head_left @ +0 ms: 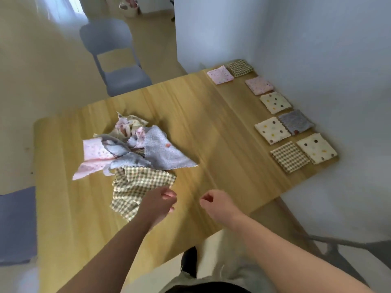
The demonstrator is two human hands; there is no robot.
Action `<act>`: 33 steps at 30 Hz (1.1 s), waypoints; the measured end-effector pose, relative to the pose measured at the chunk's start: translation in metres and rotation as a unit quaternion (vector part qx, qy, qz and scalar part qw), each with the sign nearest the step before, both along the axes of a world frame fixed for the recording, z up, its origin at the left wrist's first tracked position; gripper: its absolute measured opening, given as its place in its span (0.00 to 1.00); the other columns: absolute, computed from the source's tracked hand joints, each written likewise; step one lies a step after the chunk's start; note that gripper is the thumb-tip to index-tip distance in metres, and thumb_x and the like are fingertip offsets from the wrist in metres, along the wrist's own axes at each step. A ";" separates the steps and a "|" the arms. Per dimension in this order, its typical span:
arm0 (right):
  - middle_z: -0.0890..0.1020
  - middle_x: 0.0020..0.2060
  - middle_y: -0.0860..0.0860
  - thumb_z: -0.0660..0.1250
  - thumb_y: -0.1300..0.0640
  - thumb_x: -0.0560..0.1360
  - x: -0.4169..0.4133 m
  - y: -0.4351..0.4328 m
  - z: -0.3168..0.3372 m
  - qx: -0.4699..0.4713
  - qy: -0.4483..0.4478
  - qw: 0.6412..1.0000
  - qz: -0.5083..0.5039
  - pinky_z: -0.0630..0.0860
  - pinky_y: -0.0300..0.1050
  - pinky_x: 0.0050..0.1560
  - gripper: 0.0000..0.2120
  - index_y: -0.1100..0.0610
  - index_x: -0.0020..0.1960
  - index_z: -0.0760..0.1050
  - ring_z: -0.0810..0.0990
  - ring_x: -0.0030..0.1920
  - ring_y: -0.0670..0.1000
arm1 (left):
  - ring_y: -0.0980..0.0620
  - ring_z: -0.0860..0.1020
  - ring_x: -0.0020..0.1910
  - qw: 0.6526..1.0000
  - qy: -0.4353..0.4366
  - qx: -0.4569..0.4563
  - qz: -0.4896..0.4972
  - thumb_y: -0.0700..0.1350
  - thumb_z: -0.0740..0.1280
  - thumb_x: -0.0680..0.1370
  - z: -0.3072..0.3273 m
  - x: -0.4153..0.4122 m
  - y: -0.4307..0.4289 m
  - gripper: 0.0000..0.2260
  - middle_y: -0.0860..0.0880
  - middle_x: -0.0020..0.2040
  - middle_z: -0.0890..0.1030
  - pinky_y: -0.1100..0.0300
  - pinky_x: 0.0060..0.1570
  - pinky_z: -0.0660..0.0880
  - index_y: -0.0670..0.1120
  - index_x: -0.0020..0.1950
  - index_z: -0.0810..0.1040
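Where the brown-and-cream checked cloth (139, 187) lies spread flat at the near end of a heap of crumpled pink, grey and cream cloths (131, 144) on the pale wooden table (211, 134), the left hand (159, 203) hangs over the checked cloth's near right edge with its fingers curled. Whether they pinch the fabric cannot be told. The right hand (215, 205) hovers just to the right over bare wood, apart from the checked cloth, its fingers loosely curled round nothing. Well apart from both hands, folded square cloths (271, 130) lie along the table's right side by the white wall (317, 49).
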State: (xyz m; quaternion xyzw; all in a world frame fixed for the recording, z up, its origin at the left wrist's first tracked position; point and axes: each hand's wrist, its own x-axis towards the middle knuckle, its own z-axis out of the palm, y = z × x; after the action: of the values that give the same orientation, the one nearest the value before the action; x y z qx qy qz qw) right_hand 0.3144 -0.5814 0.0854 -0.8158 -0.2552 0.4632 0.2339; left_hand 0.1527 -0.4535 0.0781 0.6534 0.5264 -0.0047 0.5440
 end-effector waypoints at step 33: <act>0.85 0.46 0.55 0.63 0.55 0.82 -0.390 0.139 0.079 0.122 -0.039 0.896 -0.426 0.76 0.48 0.41 0.10 0.58 0.51 0.82 0.83 0.42 0.54 | 0.49 0.85 0.40 0.956 -0.077 0.082 -0.273 0.41 0.70 0.79 0.046 -0.271 0.233 0.03 0.49 0.38 0.86 0.46 0.48 0.82 0.48 0.47 0.83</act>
State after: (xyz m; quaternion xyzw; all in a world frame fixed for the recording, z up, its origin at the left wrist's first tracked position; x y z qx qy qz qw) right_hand -0.0760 -0.4428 0.1642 -0.8288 0.0528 0.2525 0.4965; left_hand -0.1179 -0.2208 0.1244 0.8128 0.2835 -0.0598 0.5054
